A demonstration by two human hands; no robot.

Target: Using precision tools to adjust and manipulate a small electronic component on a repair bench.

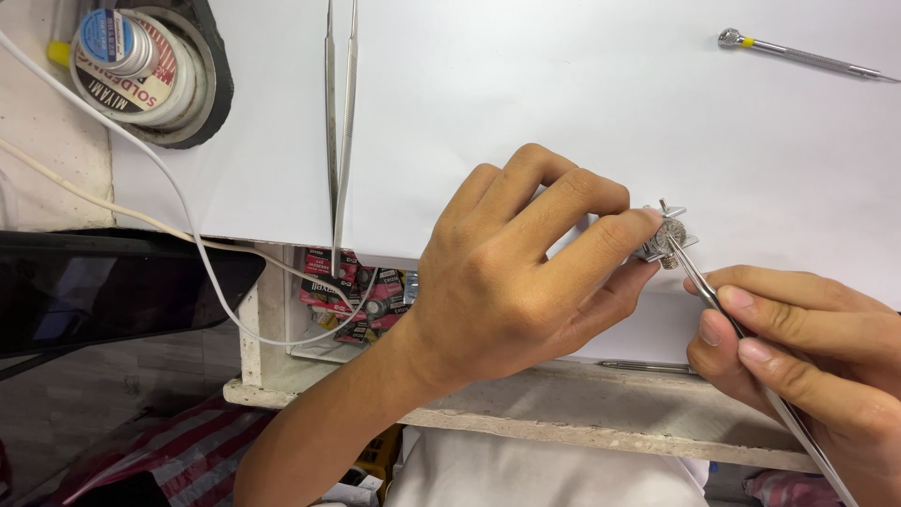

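Note:
My left hand [511, 272] grips a small round metal watch part [668, 235] between fingertips and thumb, just above the white paper sheet [526, 103]. My right hand [807, 343] pinches thin metal tweezers [723, 305] like a pen. Their tips touch the round part from the lower right. The tweezers' long shaft runs down past my right fingers to the bottom right corner.
A second pair of long tweezers [340, 122] lies upright on the paper at centre left. A small screwdriver [798, 54] lies at top right. A round tin in a black holder [141, 66] sits top left. White cables [169, 211] cross a dark tray [103, 286].

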